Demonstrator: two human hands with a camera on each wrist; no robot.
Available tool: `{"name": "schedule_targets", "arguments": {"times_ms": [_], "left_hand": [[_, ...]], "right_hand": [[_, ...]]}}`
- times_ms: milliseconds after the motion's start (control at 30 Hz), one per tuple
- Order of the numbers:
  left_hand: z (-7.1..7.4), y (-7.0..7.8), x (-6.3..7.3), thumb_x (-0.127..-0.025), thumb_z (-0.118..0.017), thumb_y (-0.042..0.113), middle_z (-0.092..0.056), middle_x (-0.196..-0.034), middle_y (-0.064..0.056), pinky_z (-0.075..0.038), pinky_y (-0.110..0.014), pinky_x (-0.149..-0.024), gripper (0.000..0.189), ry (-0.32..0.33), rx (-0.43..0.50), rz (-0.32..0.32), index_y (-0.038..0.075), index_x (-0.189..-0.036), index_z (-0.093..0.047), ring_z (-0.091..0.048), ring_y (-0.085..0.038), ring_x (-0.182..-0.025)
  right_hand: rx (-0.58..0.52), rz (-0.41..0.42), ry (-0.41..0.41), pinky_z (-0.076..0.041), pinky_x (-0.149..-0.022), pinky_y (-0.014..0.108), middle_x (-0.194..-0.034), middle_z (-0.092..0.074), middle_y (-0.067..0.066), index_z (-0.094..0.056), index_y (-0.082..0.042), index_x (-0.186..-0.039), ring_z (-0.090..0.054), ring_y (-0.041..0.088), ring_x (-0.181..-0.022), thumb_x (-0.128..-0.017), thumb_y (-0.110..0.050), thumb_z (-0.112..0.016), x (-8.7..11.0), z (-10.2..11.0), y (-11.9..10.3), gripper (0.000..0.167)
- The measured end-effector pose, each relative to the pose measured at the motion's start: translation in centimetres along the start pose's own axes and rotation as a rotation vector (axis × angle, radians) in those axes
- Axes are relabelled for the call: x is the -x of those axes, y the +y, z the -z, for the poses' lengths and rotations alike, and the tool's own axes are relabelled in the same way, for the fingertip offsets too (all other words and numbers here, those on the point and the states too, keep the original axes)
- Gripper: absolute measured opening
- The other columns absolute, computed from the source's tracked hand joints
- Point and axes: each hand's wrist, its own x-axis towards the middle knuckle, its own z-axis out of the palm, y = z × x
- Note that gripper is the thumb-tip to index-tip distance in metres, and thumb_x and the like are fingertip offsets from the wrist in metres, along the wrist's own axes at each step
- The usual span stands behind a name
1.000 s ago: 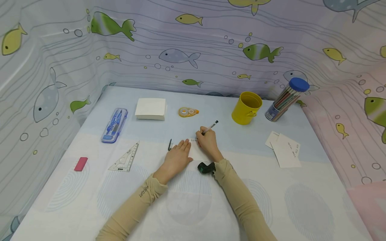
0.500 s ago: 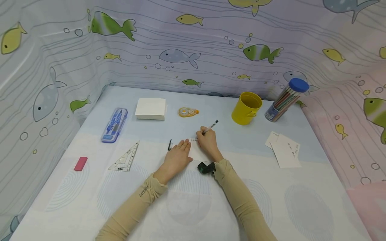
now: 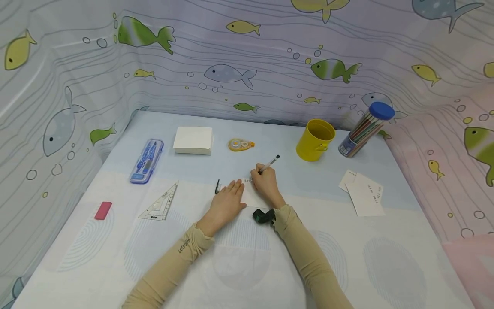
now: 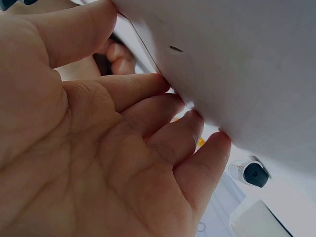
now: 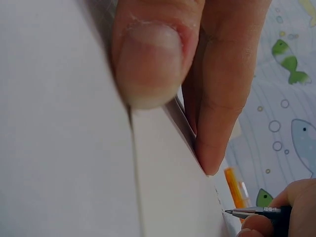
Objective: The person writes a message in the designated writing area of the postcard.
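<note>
In the head view my right hand (image 3: 265, 180) pinches a pen (image 3: 270, 164), tilted up to the right. Its tip is by a short line of small writing near the top of a white paper card (image 3: 254, 198). The right wrist view shows the pen's pointed tip (image 5: 237, 212) close to the card's far edge. My left hand (image 3: 227, 202) lies over the card's left side with straight fingers touching it. Beside those fingers is a thin black and clear piece (image 3: 218, 186), also seen as a clear and black part (image 4: 254, 173) in the left wrist view.
Behind are a white paper stack (image 3: 193, 140), correction tape (image 3: 241, 145), yellow cup (image 3: 314, 141) and pencil tub (image 3: 364, 131). Written cards (image 3: 364, 195) lie right. A set square (image 3: 160, 204), compass case (image 3: 146, 162) and pink eraser (image 3: 103, 210) lie left.
Both hands hold nearly the same place, the left still on the card. The right hand and pen shift only very slightly at the writing. The head view drifts a little.
</note>
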Motion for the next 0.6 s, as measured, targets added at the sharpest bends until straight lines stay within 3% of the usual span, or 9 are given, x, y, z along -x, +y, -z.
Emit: {"name": "schedule_targets", "arguments": {"times_ms": [400, 600], "left_hand": [[0.13, 0.03, -0.07, -0.097, -0.056, 0.034, -0.032, -0.157, -0.016, -0.032, -0.047, -0.117, 0.065, -0.016, -0.008, 0.006, -0.003, -0.146, -0.037, -0.031, -0.032, -0.145], [0.04, 0.03, -0.07, -0.097, -0.056, 0.034, -0.032, -0.156, -0.017, -0.032, -0.047, -0.117, 0.064, -0.018, -0.001, 0.004, -0.003, -0.146, -0.038, -0.031, -0.033, -0.145]], "right_hand": [[0.026, 0.009, 0.005, -0.025, -0.036, 0.019, -0.039, -0.041, -0.006, -0.039, -0.014, -0.056, -0.037, 0.007, -0.034, -0.087, -0.005, -0.048, -0.19, -0.04, 0.06, 0.034], [-0.062, -0.060, 0.003, -0.029, -0.035, 0.019, -0.041, -0.042, -0.004, -0.038, -0.013, -0.056, -0.039, 0.007, -0.034, -0.088, -0.006, -0.048, -0.19, 0.11, 0.26, 0.034]]}}
